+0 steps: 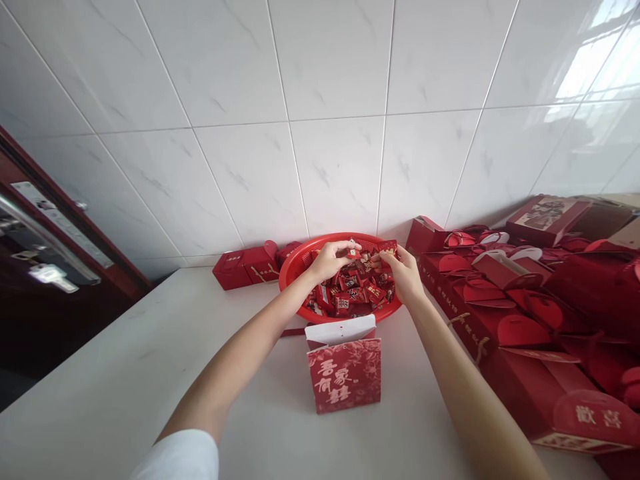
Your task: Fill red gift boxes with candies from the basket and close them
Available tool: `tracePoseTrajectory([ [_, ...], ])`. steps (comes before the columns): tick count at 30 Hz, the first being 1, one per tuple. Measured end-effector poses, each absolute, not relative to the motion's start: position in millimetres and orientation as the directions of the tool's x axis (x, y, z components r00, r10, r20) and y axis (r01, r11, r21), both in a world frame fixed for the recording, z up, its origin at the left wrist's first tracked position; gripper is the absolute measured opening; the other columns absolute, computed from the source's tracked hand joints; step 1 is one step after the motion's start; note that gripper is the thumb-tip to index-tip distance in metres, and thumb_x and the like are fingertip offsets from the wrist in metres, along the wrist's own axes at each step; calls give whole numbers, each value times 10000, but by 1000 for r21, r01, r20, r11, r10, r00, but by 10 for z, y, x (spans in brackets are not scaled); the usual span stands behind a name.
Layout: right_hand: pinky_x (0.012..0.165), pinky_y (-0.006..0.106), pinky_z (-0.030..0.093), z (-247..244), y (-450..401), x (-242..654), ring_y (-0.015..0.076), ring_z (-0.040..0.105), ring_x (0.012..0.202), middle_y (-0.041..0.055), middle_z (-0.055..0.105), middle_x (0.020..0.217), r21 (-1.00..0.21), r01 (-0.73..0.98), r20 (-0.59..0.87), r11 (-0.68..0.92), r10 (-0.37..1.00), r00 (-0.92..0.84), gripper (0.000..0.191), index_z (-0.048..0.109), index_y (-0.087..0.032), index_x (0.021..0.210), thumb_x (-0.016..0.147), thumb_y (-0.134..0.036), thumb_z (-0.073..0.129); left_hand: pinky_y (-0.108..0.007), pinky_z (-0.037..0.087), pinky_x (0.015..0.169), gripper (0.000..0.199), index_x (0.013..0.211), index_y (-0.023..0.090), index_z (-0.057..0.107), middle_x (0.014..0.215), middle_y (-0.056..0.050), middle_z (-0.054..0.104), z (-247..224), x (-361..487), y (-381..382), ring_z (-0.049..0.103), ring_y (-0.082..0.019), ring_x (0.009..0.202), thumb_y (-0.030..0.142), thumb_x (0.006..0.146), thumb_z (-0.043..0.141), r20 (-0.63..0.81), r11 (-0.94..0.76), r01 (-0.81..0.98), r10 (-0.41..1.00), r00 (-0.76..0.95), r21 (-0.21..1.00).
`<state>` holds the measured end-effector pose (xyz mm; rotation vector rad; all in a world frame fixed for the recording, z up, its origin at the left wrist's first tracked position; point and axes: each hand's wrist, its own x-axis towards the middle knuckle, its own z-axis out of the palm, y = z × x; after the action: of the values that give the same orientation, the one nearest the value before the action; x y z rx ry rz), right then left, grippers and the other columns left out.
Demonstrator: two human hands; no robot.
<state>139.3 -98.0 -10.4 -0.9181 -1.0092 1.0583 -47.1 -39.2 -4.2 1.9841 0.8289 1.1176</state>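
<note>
A red plastic basket [289,275] holding many red-wrapped candies [350,283] stands against the tiled wall. Over its left part, my left hand [330,260] pinches a small red candy [354,254] between thumb and fingers. At the basket's right side, my right hand [401,272] has its fingers closed on a red packet [387,248]. In front of the basket, between my forearms, a red gift box [345,375] with pale lettering stands upright, its top open and a white inner flap raised.
Many red gift boxes [515,333] are packed together along the right side of the white table [165,347]. More red boxes [245,267] lie by the wall, left of the basket. A dark red door with keys [49,275] is at the far left.
</note>
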Motion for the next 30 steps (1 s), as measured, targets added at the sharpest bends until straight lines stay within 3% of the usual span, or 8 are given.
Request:
tracePoseTrajectory([
  [4, 743, 336, 568, -109, -966, 1388, 228, 698, 821, 27, 727, 789, -947, -236, 171, 218, 964, 205, 244, 622, -212, 801, 661, -390, 711, -436, 499, 1045, 266, 1018, 168, 772, 1142, -96, 761, -39, -467, -397, 681, -266, 1124, 260, 768, 761, 482, -578, 162, 780, 400, 800],
  [9, 712, 344, 588, -95, -978, 1404, 254, 705, 929, 43, 750, 941, -951, -275, 122, 142, 989, 89, 318, 633, -223, 899, 657, -408, 722, -452, 494, 1065, 265, 1028, 170, 776, 1145, -107, 764, -51, -457, -385, 680, -272, 1153, 285, 790, 749, 532, -627, 154, 746, 401, 764],
  [14, 683, 343, 598, -79, -997, 1414, 236, 710, 884, 28, 745, 952, -956, -282, 85, 80, 996, -4, 314, 633, -225, 885, 661, -413, 746, -430, 527, 1031, 257, 1038, 174, 777, 1134, -97, 770, -72, -439, -388, 707, -259, 1100, 258, 798, 742, 539, -647, 192, 736, 410, 738],
  [24, 750, 370, 602, -124, -987, 1417, 218, 706, 761, 3, 737, 814, -942, -292, 180, 163, 983, -30, 416, 651, -206, 906, 545, -276, 847, -383, 556, 969, 254, 1086, 186, 777, 1132, -92, 766, -33, -418, -475, 713, -234, 1045, 219, 853, 682, 571, -714, 251, 682, 457, 653],
  [30, 671, 369, 622, -65, -1013, 1437, 224, 703, 774, 19, 730, 847, -933, -340, 139, 115, 989, -45, 395, 654, -213, 902, 608, -392, 847, -373, 568, 933, 350, 1148, 193, 761, 1124, -89, 758, -75, -422, -460, 708, -215, 1036, 118, 894, 533, 602, -777, 281, 618, 505, 563],
])
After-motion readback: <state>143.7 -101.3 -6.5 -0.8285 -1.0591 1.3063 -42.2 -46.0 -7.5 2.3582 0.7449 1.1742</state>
